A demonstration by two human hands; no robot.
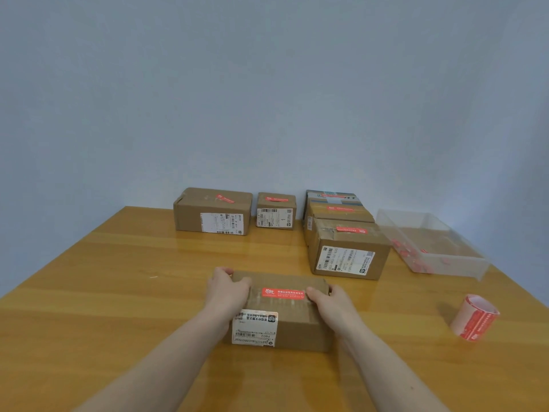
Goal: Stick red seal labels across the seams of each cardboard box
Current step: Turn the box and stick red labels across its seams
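Note:
A small cardboard box (297, 322) sits on the wooden table (118, 292) in front of me. A red seal label (283, 293) lies across its top seam, and a white shipping label covers part of its front. My left hand (227, 288) grips the box's left end. My right hand (332, 304) grips its right end, thumb on top next to the label. A roll of red seal labels (475, 318) lies on the table to the right.
Several sealed boxes with red labels stand at the back: a wide one (212, 211), a small one (276, 211), and a row on the right (349, 254). A clear plastic tray (430, 242) with red label scraps sits at far right.

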